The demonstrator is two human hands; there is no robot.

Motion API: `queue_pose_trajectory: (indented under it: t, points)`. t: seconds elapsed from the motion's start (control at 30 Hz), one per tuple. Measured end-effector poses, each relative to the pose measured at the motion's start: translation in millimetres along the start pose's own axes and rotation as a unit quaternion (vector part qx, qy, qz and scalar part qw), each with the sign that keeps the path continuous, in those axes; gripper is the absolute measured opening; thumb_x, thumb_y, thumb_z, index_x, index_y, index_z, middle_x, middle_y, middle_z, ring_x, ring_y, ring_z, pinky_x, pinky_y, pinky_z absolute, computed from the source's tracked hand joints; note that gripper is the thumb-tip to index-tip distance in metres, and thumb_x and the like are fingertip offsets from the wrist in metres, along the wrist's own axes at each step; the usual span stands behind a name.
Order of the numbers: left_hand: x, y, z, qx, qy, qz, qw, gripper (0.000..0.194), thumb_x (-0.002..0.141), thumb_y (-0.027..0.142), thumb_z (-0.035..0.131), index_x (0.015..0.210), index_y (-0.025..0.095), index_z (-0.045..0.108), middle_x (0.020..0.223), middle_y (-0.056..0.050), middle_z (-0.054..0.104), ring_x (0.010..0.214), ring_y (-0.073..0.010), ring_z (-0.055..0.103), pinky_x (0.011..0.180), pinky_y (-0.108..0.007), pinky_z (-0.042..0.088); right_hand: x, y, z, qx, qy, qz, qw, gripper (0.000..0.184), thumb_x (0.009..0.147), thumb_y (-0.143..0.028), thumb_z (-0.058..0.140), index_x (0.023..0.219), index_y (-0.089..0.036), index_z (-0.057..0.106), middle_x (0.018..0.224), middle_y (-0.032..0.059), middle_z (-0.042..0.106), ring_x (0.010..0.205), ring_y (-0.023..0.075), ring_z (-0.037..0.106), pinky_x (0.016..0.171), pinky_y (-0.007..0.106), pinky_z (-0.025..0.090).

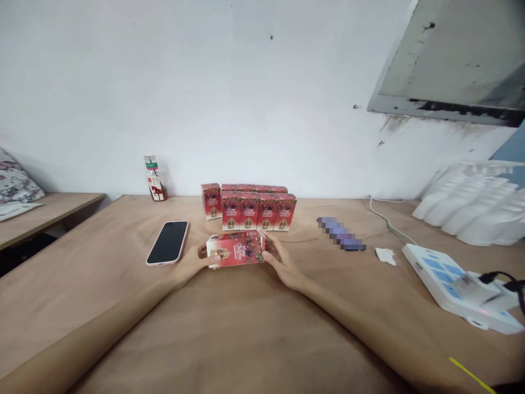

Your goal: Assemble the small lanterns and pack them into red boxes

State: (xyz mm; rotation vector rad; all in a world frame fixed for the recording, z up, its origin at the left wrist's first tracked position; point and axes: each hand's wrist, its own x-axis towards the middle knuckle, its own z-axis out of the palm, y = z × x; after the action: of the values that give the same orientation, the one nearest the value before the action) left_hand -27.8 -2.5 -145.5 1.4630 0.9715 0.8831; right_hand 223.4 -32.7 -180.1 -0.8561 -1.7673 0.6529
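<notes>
A red printed carton (238, 250) lies sideways between my two hands, just in front of a group of matching cartons. My left hand (197, 261) grips its left end, thumb on the front face. At the other end, my right hand (285, 265) holds the carton with its thumb near the right edge, where a white flap seems to stand out. Behind it, several upright red cartons (249, 210) stand in two rows, with one carton (211, 201) at their left end.
A phone (167, 243) lies left of my hands, and a small bottle (154, 179) stands by the wall. To the right are a blurred purple item (342, 234), a white scrap (385, 256), a power strip (443, 279) with plugs and cable, and white moulded pieces (471, 205).
</notes>
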Motion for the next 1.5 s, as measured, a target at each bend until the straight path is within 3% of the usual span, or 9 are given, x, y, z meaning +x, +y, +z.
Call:
queue_pose_trajectory:
  t: [0.13, 0.23, 0.4, 0.6, 0.77, 1.07, 1.27, 1.4, 1.5]
  points:
    - [1, 0, -0.4, 0.001, 0.016, -0.012, 1.0, 0.065, 0.048, 0.056, 0.078, 0.094, 0.012, 0.062, 0.078, -0.008, 0.07, 0.064, -0.0224, 0.065, 0.065, -0.036, 0.054, -1, 4, 0, -0.031, 0.073, 0.011, 0.997, 0.05, 0.092, -0.042, 0.038, 0.139, -0.027, 0.032, 0.135, 0.0064, 0.049, 0.126, 0.0182, 0.044, 0.105, 0.039, 0.037]
    - [2, 0, 0.5, -0.009, 0.026, -0.016, 0.999, 0.06, 0.048, 0.059, 0.076, 0.082, 0.011, 0.063, 0.073, -0.009, 0.069, 0.061, -0.0217, 0.064, 0.065, -0.036, 0.054, -1, 2, -1, -0.078, 0.134, -0.003, 0.988, 0.043, 0.093, -0.037, 0.032, 0.133, -0.025, 0.044, 0.129, 0.0055, 0.055, 0.123, 0.0183, 0.047, 0.104, 0.039, 0.037]
    - [0, 3, 3.4, -0.025, 0.042, -0.016, 0.999, 0.06, 0.046, 0.052, 0.08, 0.088, 0.012, 0.064, 0.085, -0.009, 0.071, 0.072, -0.0243, 0.066, 0.073, -0.038, 0.054, 0, -6, -4, -0.078, 0.106, 0.005, 0.991, 0.036, 0.091, -0.034, 0.035, 0.1, -0.025, 0.068, 0.094, 0.0032, 0.069, 0.096, 0.0204, 0.061, 0.086, 0.036, 0.047]
    - [-2, 5, 3.4, -0.046, 0.042, -0.007, 0.998, 0.072, 0.044, 0.046, 0.082, 0.104, 0.011, 0.062, 0.098, -0.011, 0.07, 0.097, -0.0308, 0.064, 0.088, -0.041, 0.05, 1, -1, -4, -0.082, 0.133, 0.049, 0.987, 0.035, 0.082, -0.04, 0.052, 0.058, -0.02, 0.066, 0.081, 0.0045, 0.062, 0.08, 0.0196, 0.059, 0.075, 0.032, 0.046]
    - [-3, 5, 2.6, -0.026, 0.007, 0.022, 0.999, 0.076, 0.046, 0.044, 0.082, 0.111, 0.014, 0.058, 0.108, -0.012, 0.067, 0.104, -0.0314, 0.06, 0.091, -0.044, 0.048, 6, 7, 0, -0.022, 0.101, 0.087, 0.991, 0.022, 0.072, -0.041, 0.062, 0.078, -0.021, 0.07, 0.082, 0.0033, 0.066, 0.084, 0.0203, 0.06, 0.078, 0.033, 0.047]
    - [2, -6, 1.2, -0.001, -0.016, 0.098, 0.995, 0.061, 0.049, 0.031, 0.082, 0.102, 0.019, 0.054, 0.119, -0.009, 0.06, 0.111, -0.0279, 0.056, 0.094, -0.043, 0.047, 8, 16, 1, 0.023, 0.078, 0.1, 0.992, 0.022, 0.072, -0.04, 0.059, 0.066, -0.02, 0.067, 0.066, 0.0012, 0.063, 0.064, 0.0174, 0.057, 0.063, 0.03, 0.047]
    - [4, -6, 4.0, 0.007, 0.012, 0.063, 0.998, 0.066, 0.049, 0.032, 0.082, 0.105, 0.016, 0.051, 0.12, -0.012, 0.059, 0.112, -0.0291, 0.055, 0.099, -0.047, 0.042, 11, 21, 0, -0.048, 0.187, 0.083, 0.978, 0.024, 0.075, -0.043, 0.057, 0.071, -0.021, 0.065, 0.095, 0.006, 0.056, 0.095, 0.022, 0.056, 0.089, 0.04, 0.044]
    - [4, -4, 5.0, 0.012, 0.026, 0.059, 0.998, 0.067, 0.048, 0.032, 0.082, 0.105, 0.015, 0.052, 0.122, -0.013, 0.058, 0.114, -0.0306, 0.054, 0.099, -0.048, 0.042, 10, 24, -1, -0.085, 0.185, 0.096, 0.974, 0.026, 0.082, -0.041, 0.05, 0.079, -0.02, 0.065, 0.101, 0.0077, 0.055, 0.1, 0.0222, 0.056, 0.091, 0.042, 0.045]
    - [5, -4, 5.3, 0.017, 0.039, 0.053, 0.998, 0.067, 0.048, 0.032, 0.082, 0.105, 0.015, 0.051, 0.122, -0.013, 0.058, 0.115, -0.0302, 0.053, 0.1, -0.047, 0.041, 6, 19, -2, -0.192, 0.213, 0.039, 0.957, 0.024, 0.087, -0.032, 0.042, 0.089, -0.02, 0.062, 0.11, 0.011, 0.054, 0.11, 0.023, 0.053, 0.094, 0.044, 0.044]
